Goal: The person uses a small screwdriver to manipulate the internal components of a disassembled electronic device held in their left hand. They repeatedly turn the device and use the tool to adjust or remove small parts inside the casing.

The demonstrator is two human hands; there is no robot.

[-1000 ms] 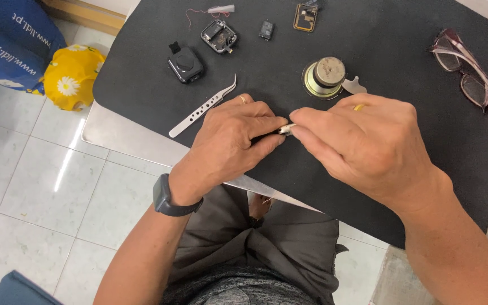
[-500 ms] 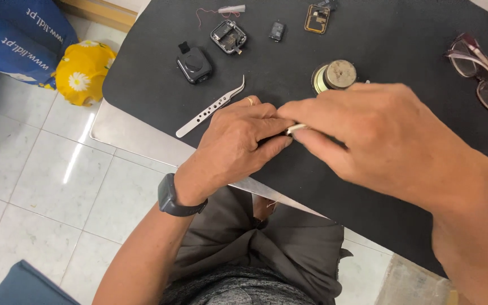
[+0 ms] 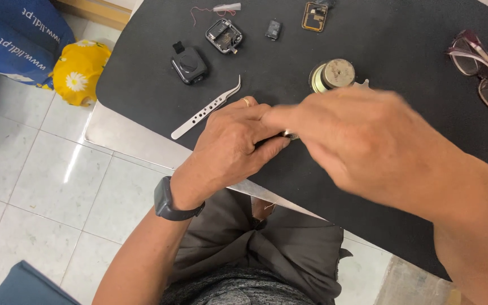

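Small silvery part (image 3: 289, 135) at frame centre, pinched between left hand (image 3: 230, 149) fingers and blurred right hand (image 3: 368, 147) fingers, above black tabletop (image 3: 402, 51). Risk: slip, roll off near edge. Tweezers (image 3: 205, 109) idle left.

One tweezers (image 3: 205, 108), one glasses (image 3: 481, 70), two hands (image 3: 230, 149).

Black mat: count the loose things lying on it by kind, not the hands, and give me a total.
Tweezers: 1
Glasses: 1
Round metal spool: 1
Black square case: 1
Open square casing: 1
Small dark chip: 1
Gold-edged board: 1
White tube with red wire: 1
Total: 8
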